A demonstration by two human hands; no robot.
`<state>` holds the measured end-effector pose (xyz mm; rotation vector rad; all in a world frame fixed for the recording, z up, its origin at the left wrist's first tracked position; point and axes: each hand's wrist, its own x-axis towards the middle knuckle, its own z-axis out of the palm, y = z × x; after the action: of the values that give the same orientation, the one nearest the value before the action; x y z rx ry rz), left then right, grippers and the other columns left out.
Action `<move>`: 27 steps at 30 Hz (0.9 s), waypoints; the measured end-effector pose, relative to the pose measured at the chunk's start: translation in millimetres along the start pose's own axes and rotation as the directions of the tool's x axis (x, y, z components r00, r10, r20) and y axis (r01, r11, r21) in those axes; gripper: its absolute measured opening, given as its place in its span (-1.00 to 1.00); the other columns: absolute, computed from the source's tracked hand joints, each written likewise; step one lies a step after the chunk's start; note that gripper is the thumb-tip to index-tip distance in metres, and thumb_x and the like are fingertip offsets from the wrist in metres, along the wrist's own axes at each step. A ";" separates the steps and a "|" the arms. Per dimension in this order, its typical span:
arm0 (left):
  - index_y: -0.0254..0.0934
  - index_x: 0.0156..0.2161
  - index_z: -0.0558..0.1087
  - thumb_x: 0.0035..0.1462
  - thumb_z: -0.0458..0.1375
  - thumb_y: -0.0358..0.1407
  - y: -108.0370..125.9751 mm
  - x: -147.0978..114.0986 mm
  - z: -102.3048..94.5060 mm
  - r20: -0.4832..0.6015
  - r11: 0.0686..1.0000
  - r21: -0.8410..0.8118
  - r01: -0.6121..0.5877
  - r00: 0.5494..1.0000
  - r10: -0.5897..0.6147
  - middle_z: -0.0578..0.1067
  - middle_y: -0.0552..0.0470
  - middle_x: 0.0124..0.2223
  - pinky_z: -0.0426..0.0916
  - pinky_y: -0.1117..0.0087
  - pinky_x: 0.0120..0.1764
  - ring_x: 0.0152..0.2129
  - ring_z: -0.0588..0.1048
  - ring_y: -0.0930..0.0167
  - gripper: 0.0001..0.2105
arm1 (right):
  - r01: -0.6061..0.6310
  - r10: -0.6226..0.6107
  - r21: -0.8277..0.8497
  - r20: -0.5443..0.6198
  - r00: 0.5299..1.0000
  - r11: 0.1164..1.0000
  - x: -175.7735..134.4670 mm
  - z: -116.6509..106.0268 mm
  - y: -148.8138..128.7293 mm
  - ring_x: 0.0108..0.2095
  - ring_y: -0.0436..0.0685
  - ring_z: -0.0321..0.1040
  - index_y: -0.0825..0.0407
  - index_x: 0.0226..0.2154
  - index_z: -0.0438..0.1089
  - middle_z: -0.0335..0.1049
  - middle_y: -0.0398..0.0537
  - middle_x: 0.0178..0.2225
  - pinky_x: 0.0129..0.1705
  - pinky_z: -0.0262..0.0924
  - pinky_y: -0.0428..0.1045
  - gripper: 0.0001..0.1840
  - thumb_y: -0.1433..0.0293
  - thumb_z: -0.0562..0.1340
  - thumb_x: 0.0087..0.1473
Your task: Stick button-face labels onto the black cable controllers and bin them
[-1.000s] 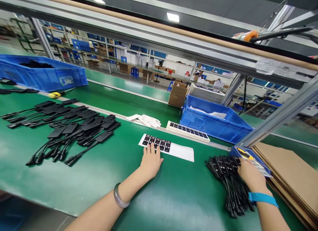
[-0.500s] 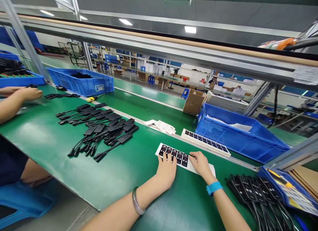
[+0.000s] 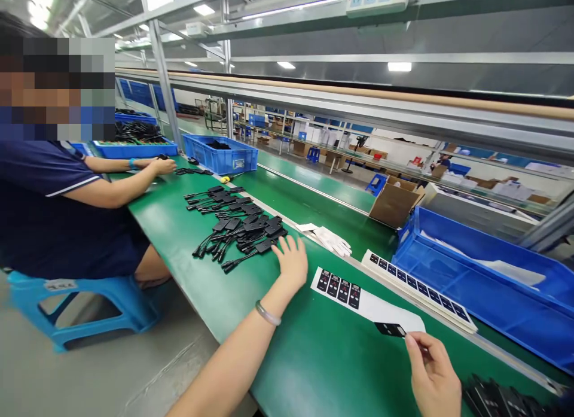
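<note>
Between the thumb and finger of my right hand (image 3: 434, 369) is a black sticker (image 3: 389, 329), pinched at its end. My left hand (image 3: 291, 262) reaches out with spread fingers, at the near right edge of a pile of black cabled devices (image 3: 244, 225); whether a fingertip touches one I cannot tell. Flat on the bench between my hands lies a white backing strip (image 3: 381, 306), with several black stickers (image 3: 341, 289) on its left part and bare paper on its right.
A stack of sticker sheets (image 3: 419, 291) lies along the rail, beside a large blue bin (image 3: 475, 285). White gloves (image 3: 332, 240) rest on the rail. More black devices (image 3: 497, 399) lie at lower right. A co-worker (image 3: 67, 219) sits at the left near blue bins (image 3: 219, 157).
One sticker has come off the strip into my right hand, which has moved right and nearer. My left hand has left the strip for the device pile. The view has swung left.
</note>
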<state>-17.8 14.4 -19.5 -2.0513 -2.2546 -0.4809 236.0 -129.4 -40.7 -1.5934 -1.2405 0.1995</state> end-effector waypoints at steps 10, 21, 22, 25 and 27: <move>-0.57 0.03 0.32 0.10 -0.15 -0.53 -28.0 16.3 -3.2 0.027 0.977 -0.021 0.213 0.977 -0.213 0.36 -0.50 -0.08 0.22 0.03 -0.17 -0.09 0.32 0.03 -0.60 | -0.110 0.101 0.145 0.065 0.993 0.983 -9.4 3.2 -1.8 -0.26 0.23 0.35 0.02 -0.36 0.35 0.38 0.00 -0.31 -0.21 0.25 0.08 -0.56 -0.02 0.20 -0.07; -0.13 0.05 0.30 0.24 -0.10 -0.12 34.5 -32.8 -21.4 0.183 0.815 -0.533 -0.226 0.910 0.372 0.48 -0.02 -0.27 0.28 0.34 -0.21 -0.31 0.46 0.29 -0.66 | -0.211 0.200 0.364 0.070 0.977 0.907 -11.3 -0.1 -6.2 -0.42 0.09 0.34 -0.01 -0.31 0.28 0.30 -0.14 -0.41 -0.34 0.23 0.01 -0.67 0.08 0.22 0.02; -0.11 0.06 0.29 0.23 -0.10 -0.09 40.1 -39.5 -19.4 0.213 0.735 -0.649 -0.195 0.881 0.422 0.48 0.00 -0.27 0.29 0.38 -0.23 -0.32 0.46 0.33 -0.64 | -0.215 0.202 0.388 0.075 0.977 0.896 -11.2 -0.2 -5.6 -0.41 0.09 0.33 -0.01 -0.31 0.28 0.29 -0.15 -0.42 -0.34 0.23 0.01 -0.68 0.10 0.22 0.03; -0.24 0.01 0.34 0.23 -0.13 -0.07 54.3 -58.7 -10.1 0.344 0.437 -0.894 0.093 0.768 0.540 0.45 -0.01 -0.29 0.31 0.43 -0.36 -0.44 0.42 0.42 -0.60 | -0.211 0.195 0.454 0.081 0.977 0.866 -11.1 -0.6 -5.3 -0.43 0.05 0.29 -0.02 -0.31 0.28 0.26 -0.17 -0.41 -0.35 0.21 -0.02 -0.74 0.14 0.21 0.07; -0.32 -0.13 0.39 0.18 -0.04 -0.10 61.6 -70.0 -4.2 0.425 0.282 -0.905 0.317 0.677 0.601 0.40 0.01 -0.35 0.32 0.45 -0.40 -0.52 0.39 0.48 -0.65 | -0.200 0.191 0.480 0.069 0.979 0.854 -10.9 -1.4 -6.4 -0.44 0.02 0.27 -0.02 -0.32 0.28 0.22 -0.18 -0.40 -0.36 0.19 -0.03 -0.76 0.15 0.21 0.08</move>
<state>49.9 -49.8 -21.1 -3.6384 -2.1431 -1.6486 228.2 -139.4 -39.8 -1.2706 -0.9408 0.6109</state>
